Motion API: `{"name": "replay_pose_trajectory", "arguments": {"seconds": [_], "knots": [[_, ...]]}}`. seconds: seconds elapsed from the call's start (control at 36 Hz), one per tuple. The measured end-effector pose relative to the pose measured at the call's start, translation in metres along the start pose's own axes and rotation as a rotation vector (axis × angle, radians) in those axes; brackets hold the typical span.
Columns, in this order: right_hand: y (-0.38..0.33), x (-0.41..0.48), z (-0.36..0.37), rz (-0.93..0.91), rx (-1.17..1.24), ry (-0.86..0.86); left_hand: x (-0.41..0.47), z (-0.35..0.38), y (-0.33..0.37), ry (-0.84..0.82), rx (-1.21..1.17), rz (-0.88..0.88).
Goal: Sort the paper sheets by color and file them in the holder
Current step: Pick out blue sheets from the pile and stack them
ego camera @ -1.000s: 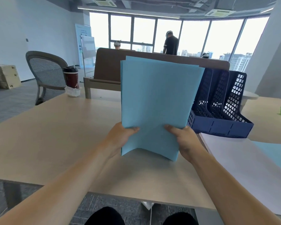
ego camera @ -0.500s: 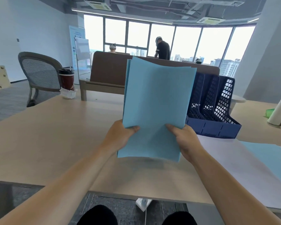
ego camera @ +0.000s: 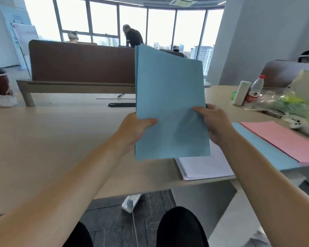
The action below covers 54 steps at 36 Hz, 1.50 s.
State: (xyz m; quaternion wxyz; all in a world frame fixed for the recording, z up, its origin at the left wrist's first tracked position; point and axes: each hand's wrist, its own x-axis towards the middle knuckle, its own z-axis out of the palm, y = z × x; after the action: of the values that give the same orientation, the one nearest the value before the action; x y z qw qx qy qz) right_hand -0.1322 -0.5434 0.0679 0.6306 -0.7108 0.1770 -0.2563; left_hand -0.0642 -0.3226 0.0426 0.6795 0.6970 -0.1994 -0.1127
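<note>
Head camera: left hand [ego camera: 132, 132] and right hand [ego camera: 214, 125] pinch an upright stack of blue paper sheets [ego camera: 169, 97]; filing seems next, holder unseen.

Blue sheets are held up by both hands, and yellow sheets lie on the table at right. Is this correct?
No: the head view shows pink sheets, not yellow, on the table at right. The left hand and right hand do hold the blue sheets up.
</note>
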Motion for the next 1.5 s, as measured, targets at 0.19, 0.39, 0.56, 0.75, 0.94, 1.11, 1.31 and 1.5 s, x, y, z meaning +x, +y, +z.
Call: {"name": "replay_pose_trajectory", "arguments": {"seconds": [0.19, 0.39, 0.56, 0.75, 0.94, 1.11, 1.31, 1.5], "knots": [[0.031, 0.058, -0.076, -0.040, -0.113, 0.167, 0.055, 0.097, -0.001, -0.004, 0.011, 0.028], [0.061, 0.106, -0.134, 0.011, -0.191, 0.239, 0.102, 0.167, -0.028, 0.022, 0.024, 0.051], [0.072, 0.121, -0.184, 0.044, -0.235, 0.262, 0.110, 0.222, -0.032, -0.038, 0.063, -0.017], [0.079, 0.123, -0.234, 0.039, -0.287, 0.233, 0.100, 0.270, -0.035, -0.045, 0.043, -0.084], [0.083, 0.124, -0.285, 0.149, -0.361, 0.125, 0.091, 0.306, -0.041, 0.054, 0.105, -0.137], [0.096, 0.128, -0.310, 0.160, -0.459, 0.032, 0.090, 0.322, -0.048, 0.034, 0.141, -0.180], [0.108, 0.130, -0.315, 0.123, -0.616, 0.070, 0.090, 0.331, -0.057, 0.049, 0.225, -0.176], [0.117, 0.125, -0.320, 0.121, -0.718, 0.068, 0.095, 0.330, -0.064, 0.062, 0.253, -0.174]]}}
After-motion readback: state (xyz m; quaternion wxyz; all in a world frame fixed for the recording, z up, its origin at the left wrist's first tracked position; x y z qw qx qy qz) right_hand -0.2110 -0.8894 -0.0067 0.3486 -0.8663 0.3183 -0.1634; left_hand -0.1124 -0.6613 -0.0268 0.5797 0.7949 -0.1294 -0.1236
